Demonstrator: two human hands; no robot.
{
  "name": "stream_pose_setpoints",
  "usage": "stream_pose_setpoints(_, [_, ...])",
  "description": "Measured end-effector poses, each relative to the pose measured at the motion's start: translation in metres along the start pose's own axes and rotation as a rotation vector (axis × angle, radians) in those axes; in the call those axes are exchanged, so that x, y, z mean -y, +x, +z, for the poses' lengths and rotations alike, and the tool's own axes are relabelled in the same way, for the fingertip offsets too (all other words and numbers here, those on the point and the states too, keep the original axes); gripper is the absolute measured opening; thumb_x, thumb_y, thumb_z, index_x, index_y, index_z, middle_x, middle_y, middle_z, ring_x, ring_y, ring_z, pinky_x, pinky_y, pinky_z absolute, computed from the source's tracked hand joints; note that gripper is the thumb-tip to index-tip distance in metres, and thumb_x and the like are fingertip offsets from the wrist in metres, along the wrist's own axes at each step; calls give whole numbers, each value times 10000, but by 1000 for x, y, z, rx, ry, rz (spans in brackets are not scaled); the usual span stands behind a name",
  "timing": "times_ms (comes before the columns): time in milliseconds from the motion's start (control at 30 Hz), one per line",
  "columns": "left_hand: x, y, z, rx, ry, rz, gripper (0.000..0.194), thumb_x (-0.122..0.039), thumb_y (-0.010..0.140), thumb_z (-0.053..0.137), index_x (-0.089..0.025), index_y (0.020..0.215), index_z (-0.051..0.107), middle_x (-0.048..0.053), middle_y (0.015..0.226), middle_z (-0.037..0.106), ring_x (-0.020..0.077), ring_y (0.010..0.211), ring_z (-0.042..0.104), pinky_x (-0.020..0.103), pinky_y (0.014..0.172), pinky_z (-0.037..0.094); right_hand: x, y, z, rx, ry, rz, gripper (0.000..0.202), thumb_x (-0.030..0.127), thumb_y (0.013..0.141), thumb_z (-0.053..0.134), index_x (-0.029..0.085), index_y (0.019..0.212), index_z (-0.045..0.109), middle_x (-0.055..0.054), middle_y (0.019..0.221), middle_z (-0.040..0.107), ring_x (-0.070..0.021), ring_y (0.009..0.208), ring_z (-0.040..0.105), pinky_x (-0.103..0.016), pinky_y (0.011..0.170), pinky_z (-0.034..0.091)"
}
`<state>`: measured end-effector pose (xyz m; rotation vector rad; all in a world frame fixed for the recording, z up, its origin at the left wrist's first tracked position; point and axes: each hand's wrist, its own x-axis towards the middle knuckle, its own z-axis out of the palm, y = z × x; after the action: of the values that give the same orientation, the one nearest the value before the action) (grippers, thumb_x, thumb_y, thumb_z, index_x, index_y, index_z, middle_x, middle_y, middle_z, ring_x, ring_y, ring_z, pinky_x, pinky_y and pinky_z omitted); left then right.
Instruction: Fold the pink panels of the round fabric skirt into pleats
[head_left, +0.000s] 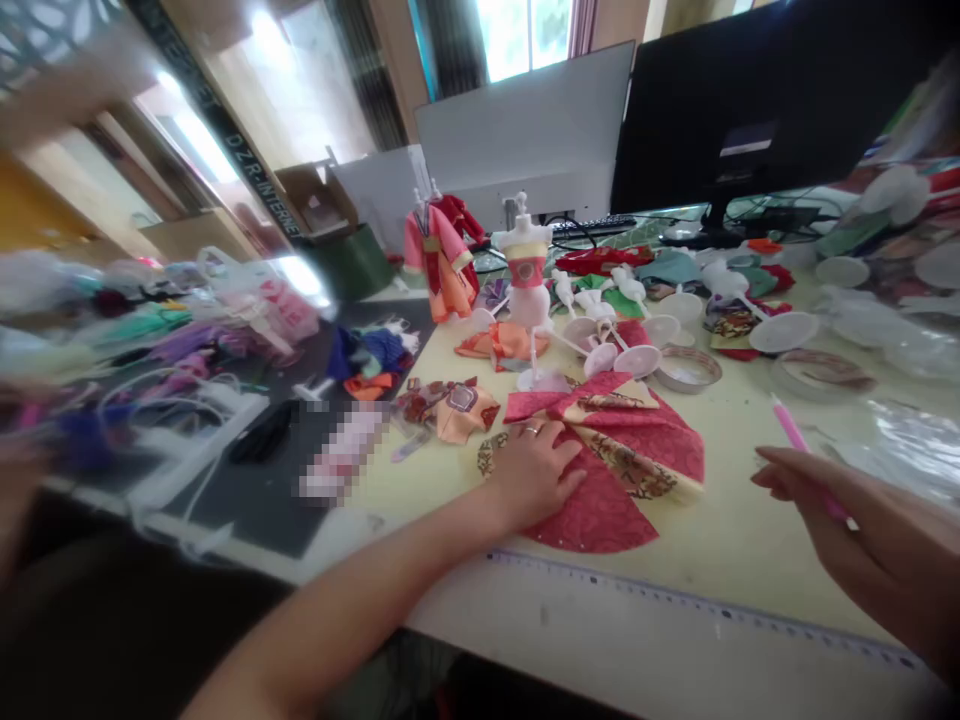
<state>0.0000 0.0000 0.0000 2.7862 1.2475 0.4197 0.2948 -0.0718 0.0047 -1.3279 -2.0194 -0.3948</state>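
Note:
My left hand (pixel 534 475) lies on a small red patterned doll skirt (pixel 600 500), fingers spread and pressing it to the table. The skirt is fanned out, with cream floral panels among the red ones. To the right, my right hand (pixel 862 540) is closed around a slim pink pen-like tool (pixel 791 425), held apart from the skirt. Beyond the skirt stands a white doll-sized mannequin (pixel 523 240) in a red and cream bodice. A peach garment piece with a dark emblem (pixel 459 412) rests left of the skirt.
A clear ruler strip (pixel 645 590) runs along the table's front edge. Tape rolls (pixel 686 370), white stands and fabric scraps crowd the back. Dressed mannequins (pixel 439 255) stand near the monitors (pixel 697 120). A power strip (pixel 199 450) with cables and another person's blurred arm are at left.

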Motion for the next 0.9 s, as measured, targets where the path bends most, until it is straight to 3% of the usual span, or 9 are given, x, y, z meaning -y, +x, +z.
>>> stream_pose_setpoints(200, [8, 1, -4, 16, -20, 43, 272, -368, 889, 470, -184, 1024, 617, 94, 1126, 562, 262, 1082, 495, 445, 933, 411, 21, 31, 7, 171, 9, -231, 278, 291, 973, 320, 194, 1137, 522, -82, 961, 620, -226, 839, 601, -341, 699, 459])
stream_pose_setpoints(433, [20, 3, -6, 43, -95, 113, 307, -403, 846, 539, -195, 1058, 615, 95, 1162, 562, 275, 1094, 499, 461, 953, 396, 26, 37, 42, 331, -36, -384, 239, 191, 969, 324, 140, 1079, 530, -110, 894, 599, -260, 859, 558, -410, 769, 447])
stream_pose_setpoints(667, [51, 17, -17, 44, -272, 263, 152, -310, 845, 564, -186, 871, 646, 54, 1117, 629, 176, 1054, 570, 310, 946, 430, 37, 23, 35, 281, 54, -388, 208, 142, 949, 353, 127, 1018, 549, -89, 819, 584, -248, 825, 553, -442, 819, 421])
stream_pose_setpoints(900, [56, 9, -20, -77, -345, 178, 164, -278, 874, 510, -158, 929, 607, 61, 979, 661, 158, 942, 602, 299, 858, 474, 34, 25, 34, 243, 52, -318, 218, 136, 942, 400, 145, 1115, 531, -85, 864, 604, -239, 872, 556, -457, 879, 408])
